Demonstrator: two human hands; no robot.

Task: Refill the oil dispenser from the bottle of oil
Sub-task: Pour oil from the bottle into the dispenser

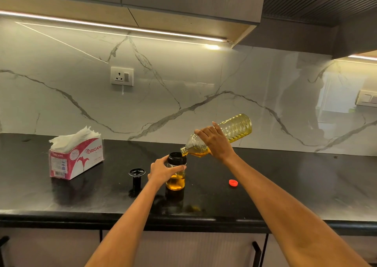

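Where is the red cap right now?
The red cap lies on the counter, right of the dispenser, just beyond the right forearm.

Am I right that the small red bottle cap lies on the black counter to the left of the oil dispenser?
Not quite: in the head view the small red bottle cap lies on the black counter to the right of the oil dispenser.

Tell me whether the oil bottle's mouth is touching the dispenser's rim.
Cannot tell. In the head view the oil bottle mouth sits right at the dispenser rim, with neither contact nor a gap plainly visible.
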